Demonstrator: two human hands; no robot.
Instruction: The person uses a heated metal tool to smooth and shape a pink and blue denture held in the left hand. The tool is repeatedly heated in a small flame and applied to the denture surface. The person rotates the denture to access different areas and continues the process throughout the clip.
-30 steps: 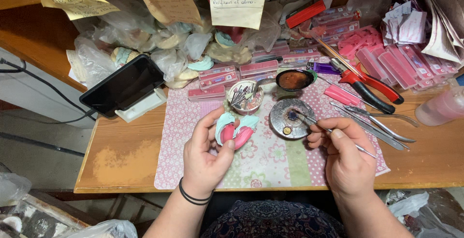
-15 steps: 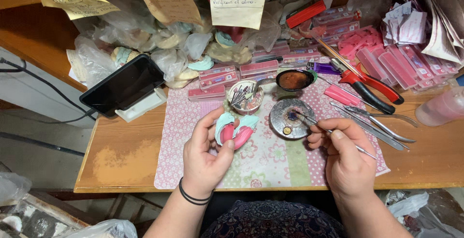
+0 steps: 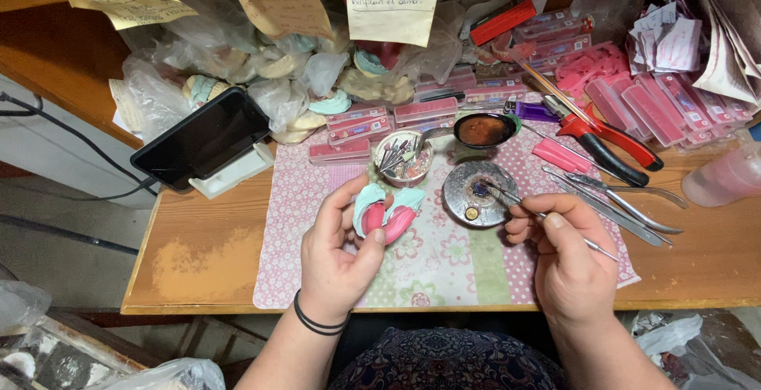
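Observation:
My left hand (image 3: pixel 341 251) holds a horseshoe-shaped dental cast (image 3: pixel 387 210), pale green with pink wax along its inner side, above a floral mat (image 3: pixel 444 259). My right hand (image 3: pixel 567 251) grips a thin metal instrument (image 3: pixel 523 204) like a pen. Its tip rests in a round metal dish (image 3: pixel 478 193) lying on the mat just left of that hand.
A small cup of metal burs (image 3: pixel 403 158) and a dark bowl of brown material (image 3: pixel 485 130) stand behind the dish. Red-handled pliers (image 3: pixel 602 138) and several steel tools (image 3: pixel 614 196) lie at right. A dark phone (image 3: pixel 202 138) leans at left. Bagged casts and pink boxes crowd the back.

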